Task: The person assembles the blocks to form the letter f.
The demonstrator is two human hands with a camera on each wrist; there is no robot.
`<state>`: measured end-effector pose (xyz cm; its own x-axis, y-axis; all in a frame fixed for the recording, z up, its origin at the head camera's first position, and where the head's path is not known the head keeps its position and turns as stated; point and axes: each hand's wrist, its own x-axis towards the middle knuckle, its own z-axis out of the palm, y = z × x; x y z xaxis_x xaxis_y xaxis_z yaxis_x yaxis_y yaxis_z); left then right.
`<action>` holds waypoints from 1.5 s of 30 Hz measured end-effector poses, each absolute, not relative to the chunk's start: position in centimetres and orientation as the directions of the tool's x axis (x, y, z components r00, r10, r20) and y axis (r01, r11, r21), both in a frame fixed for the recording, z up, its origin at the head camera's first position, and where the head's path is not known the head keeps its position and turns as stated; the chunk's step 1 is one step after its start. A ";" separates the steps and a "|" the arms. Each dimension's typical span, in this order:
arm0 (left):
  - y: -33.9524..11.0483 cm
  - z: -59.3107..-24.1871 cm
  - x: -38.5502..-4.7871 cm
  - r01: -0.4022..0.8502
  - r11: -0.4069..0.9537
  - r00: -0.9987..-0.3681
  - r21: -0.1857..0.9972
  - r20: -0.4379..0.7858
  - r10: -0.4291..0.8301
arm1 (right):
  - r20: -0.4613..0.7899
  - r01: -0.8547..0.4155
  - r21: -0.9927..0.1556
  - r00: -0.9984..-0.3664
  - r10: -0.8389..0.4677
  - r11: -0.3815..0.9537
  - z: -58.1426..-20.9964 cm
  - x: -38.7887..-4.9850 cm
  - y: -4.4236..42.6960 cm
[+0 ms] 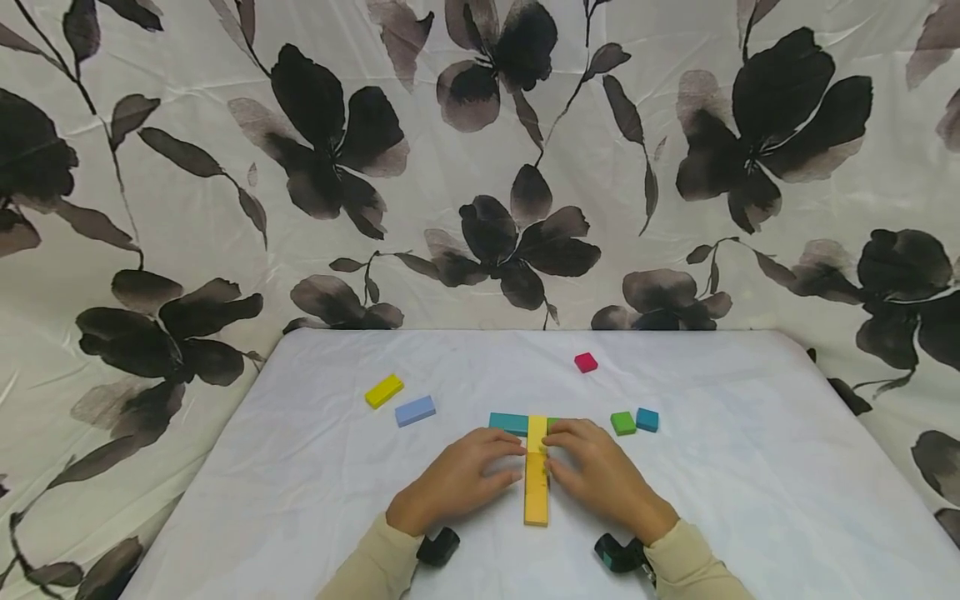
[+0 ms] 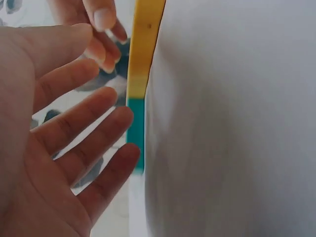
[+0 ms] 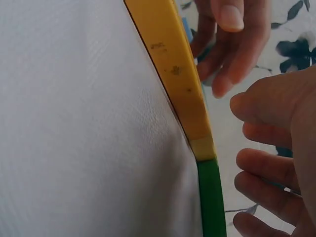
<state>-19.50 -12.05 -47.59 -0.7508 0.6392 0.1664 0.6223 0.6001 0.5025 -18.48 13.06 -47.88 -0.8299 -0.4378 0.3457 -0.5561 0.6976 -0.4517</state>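
Observation:
A T of flat blocks lies on the white table. Its stem is an orange-yellow block (image 1: 536, 500) with a lighter yellow block (image 1: 537, 432) beyond it. The crossbar has a teal block (image 1: 508, 423) on the left and a green block (image 3: 211, 197) on the right, the latter largely covered by fingers in the head view. My left hand (image 1: 467, 473) is beside the stem's left side, fingers loosely extended, gripping nothing. On the other side, my right hand (image 1: 603, 475) has its fingers relaxed and spread near the yellow blocks. Whether any fingertip touches a block, I cannot tell.
Back left lie a yellow block (image 1: 384, 391) and a light blue block (image 1: 416, 411). To the right are a small green block (image 1: 622, 423) and a blue block (image 1: 647, 419). Farther back sits a red block (image 1: 586, 362). Floral cloth (image 1: 420, 292) hangs behind the table.

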 end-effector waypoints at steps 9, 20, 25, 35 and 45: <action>-14.3 -47.5 -20.5 0.583 0.615 -0.802 0.531 0.255 0.540 | 0.327 -0.587 -0.418 -0.810 -0.488 0.694 -47.8 -18.2 12.8; -18.6 -47.0 -22.2 0.413 0.694 -0.910 0.590 0.300 0.287 | 0.271 -0.611 -0.410 -0.791 -0.549 0.677 -48.0 -18.0 12.5; -20.6 -47.1 -23.1 0.416 0.700 -0.897 0.581 0.388 0.211 | 0.244 -0.611 -0.404 -0.789 -0.564 0.681 -48.0 -18.0 12.4; -22.6 -47.2 -23.8 0.286 0.758 -0.942 0.586 0.318 0.109 | 0.207 -0.595 -0.393 -0.800 -0.563 0.701 -48.1 -18.2 12.2; -22.9 -47.5 -24.2 0.222 0.798 -0.964 0.560 0.251 0.092 | 0.200 -0.592 -0.378 -0.803 -0.562 0.712 -48.1 -18.2 12.2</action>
